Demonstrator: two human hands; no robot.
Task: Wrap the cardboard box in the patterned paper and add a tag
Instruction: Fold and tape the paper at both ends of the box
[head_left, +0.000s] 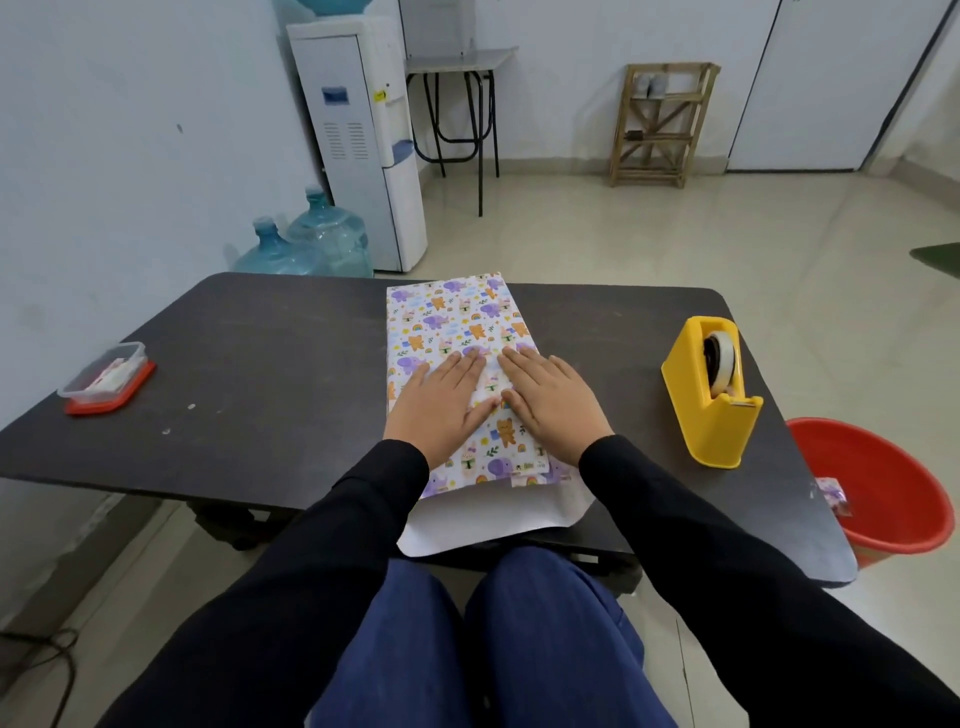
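The patterned paper (452, 319), white with purple elephants and orange bears, is folded over the cardboard box in the middle of the dark table (270, 353); the box itself is hidden under it. My left hand (441, 402) and my right hand (550, 400) lie flat side by side on top, fingers straight, pressing the paper down. The paper's white inner side (488, 519) sticks out past the near table edge. No tag shows clearly.
A yellow tape dispenser (711, 395) stands to the right of the box. At the table's left is a small clear container on a red lid (106, 379). A red bucket (878, 488) sits on the floor at right. Water bottles and a dispenser stand behind.
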